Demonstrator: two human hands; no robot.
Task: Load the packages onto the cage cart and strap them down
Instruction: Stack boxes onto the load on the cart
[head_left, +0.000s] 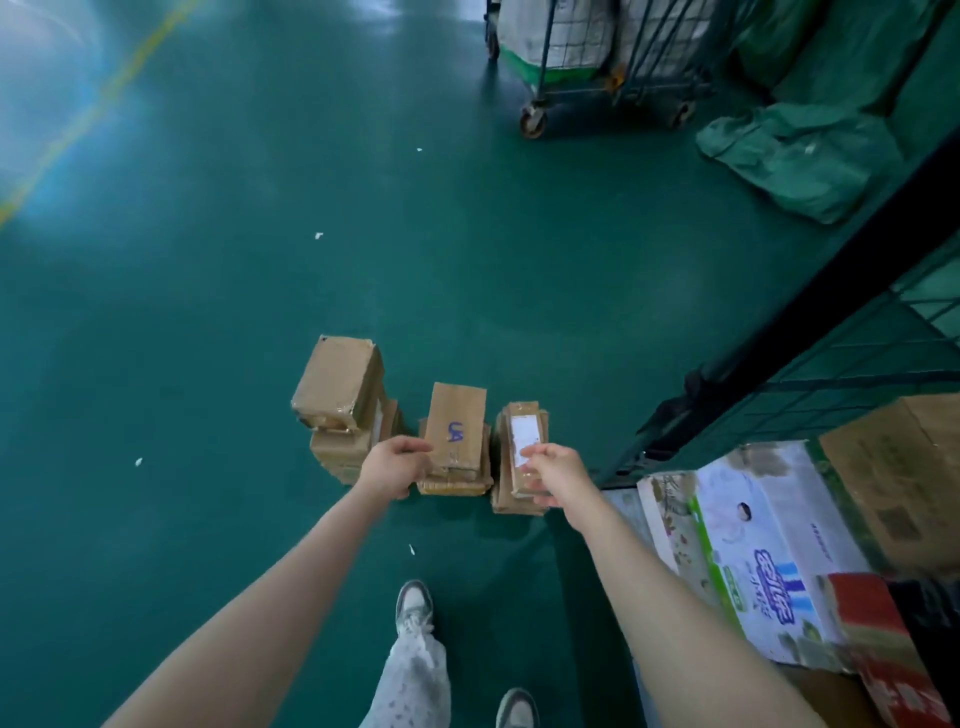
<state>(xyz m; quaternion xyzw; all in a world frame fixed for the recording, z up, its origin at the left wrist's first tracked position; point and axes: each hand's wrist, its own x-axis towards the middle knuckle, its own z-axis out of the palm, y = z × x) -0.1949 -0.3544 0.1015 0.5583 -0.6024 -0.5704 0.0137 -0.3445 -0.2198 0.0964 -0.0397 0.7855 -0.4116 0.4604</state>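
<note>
Three stacks of brown cardboard packages stand on the green floor in front of me. My left hand (395, 465) grips the near left corner of the top package marked "UA" (456, 423) on the middle stack. My right hand (556, 475) holds the near end of the top package with a white label (523, 434) on the right stack, thumb on top. The left stack (337, 400) is untouched. The cage cart's dark mesh wall (831, 374) rises at my right, with a white printed box (769, 545), a brown box (904, 478) and a red box (883, 639) lying inside.
A second wheeled cage cart (597, 62) with white sacks stands at the back. Green tarps (800, 156) lie heaped at the back right. A yellow line (104, 98) crosses the floor at the far left. My shoes (415, 608) are just behind the stacks.
</note>
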